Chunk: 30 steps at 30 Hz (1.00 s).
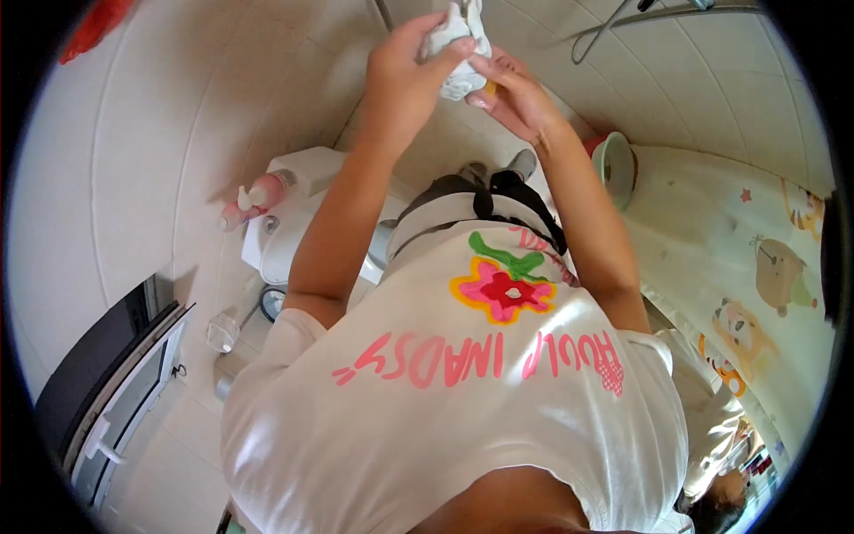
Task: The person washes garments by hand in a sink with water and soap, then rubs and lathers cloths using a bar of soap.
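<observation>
Both hands meet at the top of the view around a bunched white cloth (461,78). My left hand (405,71) has its fingers closed round the cloth's left side, with the thumb pressed over its front. From the other side, my right hand (516,96) grips the cloth, its thumb near the left thumb. A small patch of yellow-orange shows between the cloth and my right fingers; what it belongs to is mostly hidden. The cloth is held up in front of me, above the level of my feet.
A white toilet (294,233) stands at the left, with pink pump bottles (269,190) on it. At the right are a pale green basin (614,169) and a cartoon-animal curtain (712,240). A hose (598,40) hangs at the upper right. A window (133,400) is lower left.
</observation>
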{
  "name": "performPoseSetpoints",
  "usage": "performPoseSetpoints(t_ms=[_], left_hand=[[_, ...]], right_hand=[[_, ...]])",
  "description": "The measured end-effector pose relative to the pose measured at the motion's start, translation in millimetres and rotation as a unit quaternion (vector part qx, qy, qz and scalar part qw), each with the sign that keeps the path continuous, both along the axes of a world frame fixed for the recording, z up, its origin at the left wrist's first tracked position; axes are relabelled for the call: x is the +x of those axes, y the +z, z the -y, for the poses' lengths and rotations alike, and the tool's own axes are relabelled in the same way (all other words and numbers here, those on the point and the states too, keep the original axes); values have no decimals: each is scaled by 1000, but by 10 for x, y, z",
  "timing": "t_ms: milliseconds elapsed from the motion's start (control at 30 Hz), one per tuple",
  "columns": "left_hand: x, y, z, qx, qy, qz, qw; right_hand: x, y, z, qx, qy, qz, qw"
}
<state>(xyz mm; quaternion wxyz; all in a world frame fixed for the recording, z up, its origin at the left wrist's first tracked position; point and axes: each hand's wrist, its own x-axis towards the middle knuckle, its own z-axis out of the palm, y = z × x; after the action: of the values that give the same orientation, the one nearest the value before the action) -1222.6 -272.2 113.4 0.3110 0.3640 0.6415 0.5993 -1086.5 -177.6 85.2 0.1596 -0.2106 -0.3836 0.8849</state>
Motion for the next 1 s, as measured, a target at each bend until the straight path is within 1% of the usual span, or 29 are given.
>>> performPoseSetpoints(t_ms=[33, 67, 100, 167, 200, 267, 300, 367, 400, 467, 567, 633, 700, 733, 767, 867, 900, 967, 1000], left_hand=[[7, 43, 13, -46, 8, -65, 997], [-9, -83, -17, -29, 53, -103, 993], [-33, -162, -56, -25, 40, -82, 996], [-63, -266, -96, -16, 14, -39, 999], [-17, -308, -91, 6, 5, -24, 1000], [93, -350, -80, 49, -12, 7, 999], [90, -346, -74, 45, -12, 8, 999], [37, -331, -39, 35, -14, 10, 999], [3, -339, -18, 33, -13, 46, 998], [-61, -368, 9, 29, -12, 116, 993], [-96, -407, -14, 94, -2, 251, 963], [-126, -403, -20, 111, -26, 304, 946], [-142, -341, -5, 110, -58, 364, 923], [-127, -211, 20, 100, -78, 399, 908], [-111, -137, 44, 89, -98, 433, 892], [-85, -148, 94, -6, -117, 263, 958], [-70, -128, 110, -40, -123, 239, 962], [-36, -92, 130, -108, -134, 190, 967], [-27, -86, 126, -91, -162, 247, 951]], right_hand=[[17, -48, -20, -3, 3, -10, 1000], [26, -111, -55, -6, 6, -18, 1000], [45, -141, -72, -9, 8, -26, 1000], [59, -137, -20, -56, -42, -30, 997], [54, -136, -4, -79, -66, -33, 994], [50, -113, -2, -100, -98, -44, 989], [58, -106, -2, -111, -114, -48, 986], [137, -351, -98, -166, -140, -93, 972], [199, -472, -158, -193, -153, -115, 962], [280, -375, -223, -180, -179, -87, 963], [353, -271, -238, -163, -204, -71, 963], [402, -164, -223, -157, -216, -71, 961], [512, -296, -328, -166, -160, -138, 963], [547, -285, -348, -169, -132, -171, 962], [585, -262, -362, -139, -129, -155, 969], [679, -194, -431, -48, -110, -107, 987], [690, -172, -423, -36, -117, -95, 988], [669, 43, -329, -11, -132, -71, 989], [672, 84, -308, -9, -121, -81, 989]])
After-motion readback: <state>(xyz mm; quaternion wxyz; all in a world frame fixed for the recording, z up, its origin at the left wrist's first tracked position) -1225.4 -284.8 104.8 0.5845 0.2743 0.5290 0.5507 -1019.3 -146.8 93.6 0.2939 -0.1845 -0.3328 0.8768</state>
